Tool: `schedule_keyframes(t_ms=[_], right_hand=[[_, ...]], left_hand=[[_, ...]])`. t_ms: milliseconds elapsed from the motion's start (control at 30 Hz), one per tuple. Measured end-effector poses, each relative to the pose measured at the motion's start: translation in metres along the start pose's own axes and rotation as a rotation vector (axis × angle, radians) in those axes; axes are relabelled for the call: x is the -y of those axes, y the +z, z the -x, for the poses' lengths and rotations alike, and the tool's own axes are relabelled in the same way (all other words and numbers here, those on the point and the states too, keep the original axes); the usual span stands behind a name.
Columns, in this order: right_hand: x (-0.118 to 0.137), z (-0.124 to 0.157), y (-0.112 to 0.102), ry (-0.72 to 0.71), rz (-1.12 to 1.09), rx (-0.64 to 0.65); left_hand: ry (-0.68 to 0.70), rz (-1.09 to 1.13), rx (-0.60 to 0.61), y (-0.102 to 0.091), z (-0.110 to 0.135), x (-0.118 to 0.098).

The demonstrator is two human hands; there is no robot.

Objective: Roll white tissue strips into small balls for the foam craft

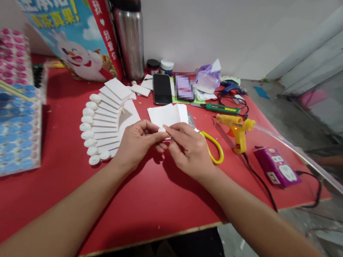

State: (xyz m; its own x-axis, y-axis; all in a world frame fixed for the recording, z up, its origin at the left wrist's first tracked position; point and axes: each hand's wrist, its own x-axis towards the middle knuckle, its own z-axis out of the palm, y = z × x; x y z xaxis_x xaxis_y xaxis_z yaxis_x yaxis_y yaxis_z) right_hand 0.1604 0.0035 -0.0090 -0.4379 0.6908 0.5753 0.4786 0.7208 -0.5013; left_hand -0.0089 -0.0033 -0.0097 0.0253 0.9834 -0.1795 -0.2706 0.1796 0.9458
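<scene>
My left hand (137, 140) and my right hand (187, 149) meet over the red table (76, 197), both pinching a small white rounded piece (161, 130) between their fingertips. Just behind them lies a stack of white foam sheets (167, 114). To the left stands a fan-shaped white foam staircase (106, 117) edged with white rounded pieces. Yellow-handled scissors (214, 149) lie right beside my right hand.
A yellow glue gun (237, 129) stands on the right, with a purple power strip (277, 170) and black cables near the table's right edge. A phone (162, 89), green utility knife (221, 108), steel flask (130, 37), cartoon box (71, 37) and blue and pink bead trays (11, 128) are around.
</scene>
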Motion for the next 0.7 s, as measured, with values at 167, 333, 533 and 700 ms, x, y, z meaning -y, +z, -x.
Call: schedule_keyframes(t_ms=[167, 333, 533, 700], right_hand=[[0.001, 0.0018, -0.001, -0.051, 0.064, 0.008], [-0.0002, 0.0022, -0.0017, -0.042, 0.017, -0.002], [0.0003, 0.0026, 0.0012, -0.068, 0.066, 0.036], [-0.0003, 0.0042, 0.0028, -0.057, 0.029, 0.031]], left_hand=[[0.026, -0.03, 0.003, 0.0003, 0.0031, -0.0039], [0.052, -0.053, 0.005, -0.0006, 0.0039, -0.0049], [0.082, -0.053, -0.034, -0.002, 0.0005, -0.0025], [0.091, -0.076, -0.044, -0.0018, 0.0011, -0.0029]])
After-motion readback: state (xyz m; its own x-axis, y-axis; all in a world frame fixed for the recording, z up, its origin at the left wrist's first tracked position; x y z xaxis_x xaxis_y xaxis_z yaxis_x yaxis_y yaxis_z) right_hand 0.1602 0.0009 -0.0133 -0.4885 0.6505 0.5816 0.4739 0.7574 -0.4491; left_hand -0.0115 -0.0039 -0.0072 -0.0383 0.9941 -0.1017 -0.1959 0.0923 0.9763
